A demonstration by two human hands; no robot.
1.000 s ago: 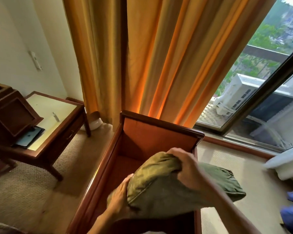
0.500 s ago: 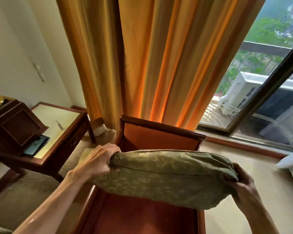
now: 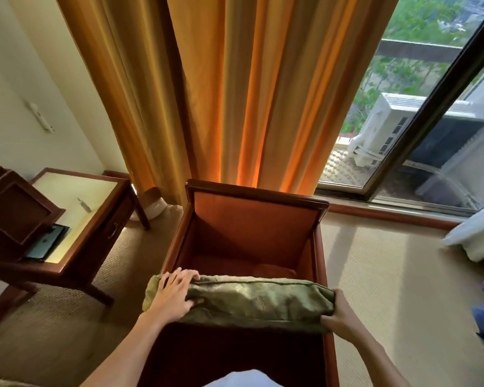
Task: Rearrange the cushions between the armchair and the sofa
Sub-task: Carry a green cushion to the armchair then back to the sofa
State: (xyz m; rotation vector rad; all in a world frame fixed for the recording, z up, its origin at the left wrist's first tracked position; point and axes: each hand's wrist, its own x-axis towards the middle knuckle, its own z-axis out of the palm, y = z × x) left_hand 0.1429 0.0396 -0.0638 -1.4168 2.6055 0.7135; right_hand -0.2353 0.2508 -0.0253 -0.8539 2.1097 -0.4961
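A person holds a green cushion (image 3: 252, 300) level above the front of the armchair (image 3: 252, 219), one hand at each end, seemingly to keep it flat for setting down or lifting clear. The left hand (image 3: 173, 296) lies over the left end, fingers (image 3: 179, 276) spread across the top seam; the right hand (image 3: 337, 317) grips the right corner, its fingers hidden under the fabric

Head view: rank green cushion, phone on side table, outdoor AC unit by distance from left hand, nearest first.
From the left hand:
1. Green cushion, gripped at its left end.
2. Phone, on the side table, to the left.
3. AC unit, outside the window, far right.
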